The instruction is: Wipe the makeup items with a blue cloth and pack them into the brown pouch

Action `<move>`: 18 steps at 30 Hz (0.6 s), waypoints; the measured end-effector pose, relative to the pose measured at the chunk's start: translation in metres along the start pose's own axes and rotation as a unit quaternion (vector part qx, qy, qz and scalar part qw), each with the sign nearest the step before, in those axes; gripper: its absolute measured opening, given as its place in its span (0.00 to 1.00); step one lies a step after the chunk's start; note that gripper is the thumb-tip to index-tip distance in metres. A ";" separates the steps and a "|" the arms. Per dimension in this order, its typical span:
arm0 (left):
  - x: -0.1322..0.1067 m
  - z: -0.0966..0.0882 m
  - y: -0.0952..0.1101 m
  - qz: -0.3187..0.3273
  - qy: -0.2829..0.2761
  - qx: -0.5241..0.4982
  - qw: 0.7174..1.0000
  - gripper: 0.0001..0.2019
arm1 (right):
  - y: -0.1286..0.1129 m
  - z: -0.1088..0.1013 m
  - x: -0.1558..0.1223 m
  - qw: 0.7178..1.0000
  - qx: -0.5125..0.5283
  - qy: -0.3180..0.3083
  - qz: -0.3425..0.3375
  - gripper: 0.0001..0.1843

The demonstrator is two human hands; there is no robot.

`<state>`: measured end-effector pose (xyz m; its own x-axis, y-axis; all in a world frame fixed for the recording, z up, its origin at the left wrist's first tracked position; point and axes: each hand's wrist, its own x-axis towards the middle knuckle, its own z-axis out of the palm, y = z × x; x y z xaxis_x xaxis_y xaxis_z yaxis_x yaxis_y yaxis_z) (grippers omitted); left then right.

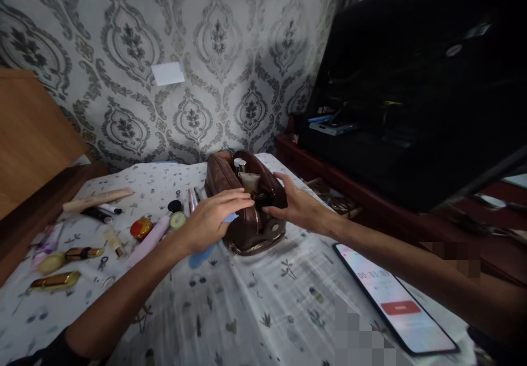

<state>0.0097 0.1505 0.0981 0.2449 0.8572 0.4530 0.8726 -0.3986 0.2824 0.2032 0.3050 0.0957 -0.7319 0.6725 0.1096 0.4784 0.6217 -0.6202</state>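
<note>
A brown leather pouch (224, 182) stands open on the patterned cloth, with tubes and small bottles poking out of its top. My left hand (214, 218) hovers at the pouch's near side, fingers curled round a light blue tube (201, 256) that hangs below the palm. My right hand (298, 207) rests against the pouch's right side, thumb and fingers spread along its opening, holding it steady.
Several cosmetics lie left of the pouch: a pink tube (148, 241), a red compact (141, 227), gold cases (53, 281), a wooden stick (96, 199). A phone (395, 300) with a lit screen lies near my right forearm. A dark cabinet (411, 108) stands at right.
</note>
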 end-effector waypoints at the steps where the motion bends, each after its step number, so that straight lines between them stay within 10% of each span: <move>1: -0.001 -0.001 0.000 0.001 -0.002 0.003 1.000 0.29 | -0.002 -0.001 0.000 1.000 -0.006 -0.002 0.005 0.47; 6: -0.007 -0.008 0.002 0.007 -0.004 0.005 1.000 0.31 | -0.009 -0.006 0.004 0.994 -0.047 0.032 -0.092 0.47; 10: -0.010 -0.008 0.002 0.007 0.008 -0.005 1.000 0.32 | -0.009 -0.006 0.013 0.962 -0.173 0.050 -0.205 0.26; 18: -0.014 -0.005 0.000 0.037 0.039 -0.032 0.998 0.34 | -0.004 -0.023 0.014 0.944 -0.271 0.026 -0.188 0.09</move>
<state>0.0040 0.1373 0.0959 0.2711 0.7974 0.5390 0.8241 -0.4817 0.2981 0.2019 0.3206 0.1175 -0.8813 0.3731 0.2900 0.3773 0.9251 -0.0435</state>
